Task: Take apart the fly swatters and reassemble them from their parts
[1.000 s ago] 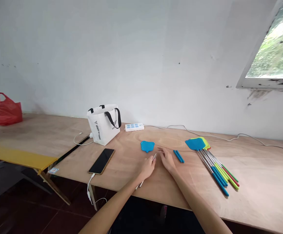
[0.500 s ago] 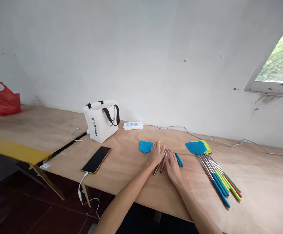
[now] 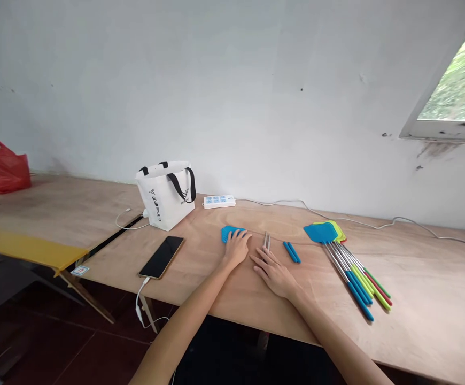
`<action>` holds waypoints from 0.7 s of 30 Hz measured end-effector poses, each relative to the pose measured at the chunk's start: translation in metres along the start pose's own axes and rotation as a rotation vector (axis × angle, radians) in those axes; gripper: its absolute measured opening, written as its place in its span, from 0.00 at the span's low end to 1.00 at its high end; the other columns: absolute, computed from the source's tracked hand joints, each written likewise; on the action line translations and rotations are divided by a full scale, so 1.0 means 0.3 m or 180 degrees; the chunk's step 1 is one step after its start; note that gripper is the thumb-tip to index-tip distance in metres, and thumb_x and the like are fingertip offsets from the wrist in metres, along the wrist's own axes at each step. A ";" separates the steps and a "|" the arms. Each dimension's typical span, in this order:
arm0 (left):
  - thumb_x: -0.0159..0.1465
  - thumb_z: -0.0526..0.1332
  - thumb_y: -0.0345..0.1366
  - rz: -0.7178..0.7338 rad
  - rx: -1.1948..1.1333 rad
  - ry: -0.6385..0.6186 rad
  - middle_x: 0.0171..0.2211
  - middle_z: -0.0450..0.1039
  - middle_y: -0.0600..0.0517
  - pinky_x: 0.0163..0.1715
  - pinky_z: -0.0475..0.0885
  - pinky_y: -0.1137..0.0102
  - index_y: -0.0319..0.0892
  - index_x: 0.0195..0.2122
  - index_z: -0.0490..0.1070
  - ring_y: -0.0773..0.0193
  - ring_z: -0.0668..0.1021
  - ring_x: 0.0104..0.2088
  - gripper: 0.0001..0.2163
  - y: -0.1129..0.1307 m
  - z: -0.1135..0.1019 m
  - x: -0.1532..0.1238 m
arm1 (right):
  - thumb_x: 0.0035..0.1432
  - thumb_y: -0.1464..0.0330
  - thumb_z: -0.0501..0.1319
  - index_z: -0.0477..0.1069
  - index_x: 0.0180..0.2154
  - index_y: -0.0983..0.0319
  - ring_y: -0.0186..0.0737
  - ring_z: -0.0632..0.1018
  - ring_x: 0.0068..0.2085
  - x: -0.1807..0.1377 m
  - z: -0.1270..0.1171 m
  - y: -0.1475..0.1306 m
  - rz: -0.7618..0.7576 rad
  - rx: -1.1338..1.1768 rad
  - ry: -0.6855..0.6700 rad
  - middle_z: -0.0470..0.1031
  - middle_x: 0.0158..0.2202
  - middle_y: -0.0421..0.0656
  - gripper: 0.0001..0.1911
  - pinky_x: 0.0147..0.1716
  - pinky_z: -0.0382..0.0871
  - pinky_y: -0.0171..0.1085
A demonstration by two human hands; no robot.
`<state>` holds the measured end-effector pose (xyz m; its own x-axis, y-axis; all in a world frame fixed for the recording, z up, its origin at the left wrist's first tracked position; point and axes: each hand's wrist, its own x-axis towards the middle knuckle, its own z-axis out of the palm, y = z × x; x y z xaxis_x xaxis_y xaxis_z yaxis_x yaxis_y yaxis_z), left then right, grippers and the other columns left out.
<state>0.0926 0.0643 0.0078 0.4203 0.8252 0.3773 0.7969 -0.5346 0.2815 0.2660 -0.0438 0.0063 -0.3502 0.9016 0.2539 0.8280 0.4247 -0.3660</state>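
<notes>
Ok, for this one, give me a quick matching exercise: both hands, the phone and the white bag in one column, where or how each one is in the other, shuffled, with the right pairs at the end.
Column one
1. left hand
2. right hand
3. phone
4. white bag

Column two
A. standing upright, beside the power strip
B. spread over the near part of the metal rods
C. lying flat, with a white cable at its near end
D. at the flat blue piece, partly covering it

Right pairs: 1-D, 2-B, 3-C, 4-A
</notes>
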 end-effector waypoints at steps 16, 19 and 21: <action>0.74 0.53 0.41 0.0992 -0.0812 -0.0192 0.63 0.69 0.49 0.65 0.62 0.59 0.50 0.60 0.72 0.55 0.71 0.62 0.16 0.094 -0.099 -0.064 | 0.67 0.70 0.50 0.71 0.58 0.62 0.60 0.74 0.55 -0.200 -0.211 0.226 0.0946 -0.1469 0.0938 0.73 0.53 0.60 0.22 0.53 0.67 0.57; 0.71 0.58 0.48 0.1186 -0.0925 -0.0541 0.68 0.62 0.50 0.67 0.59 0.57 0.53 0.62 0.70 0.53 0.66 0.67 0.20 0.117 -0.100 -0.073 | 0.67 0.71 0.50 0.70 0.56 0.67 0.61 0.76 0.51 -0.255 -0.284 0.335 0.1986 -0.2167 0.0918 0.74 0.48 0.61 0.19 0.47 0.69 0.53; 0.71 0.58 0.48 0.1147 -0.0955 -0.0668 0.68 0.63 0.49 0.68 0.58 0.57 0.51 0.60 0.73 0.53 0.65 0.68 0.19 0.121 -0.090 -0.071 | 0.67 0.74 0.49 0.72 0.50 0.69 0.60 0.77 0.49 -0.273 -0.294 0.374 0.2168 -0.2230 0.0727 0.75 0.45 0.62 0.17 0.43 0.69 0.50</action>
<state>0.1009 0.0224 0.0339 0.7479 0.5814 0.3203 0.4387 -0.7951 0.4187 0.4262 -0.0772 0.0235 0.3260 0.8660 0.3792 0.9175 -0.3865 0.0937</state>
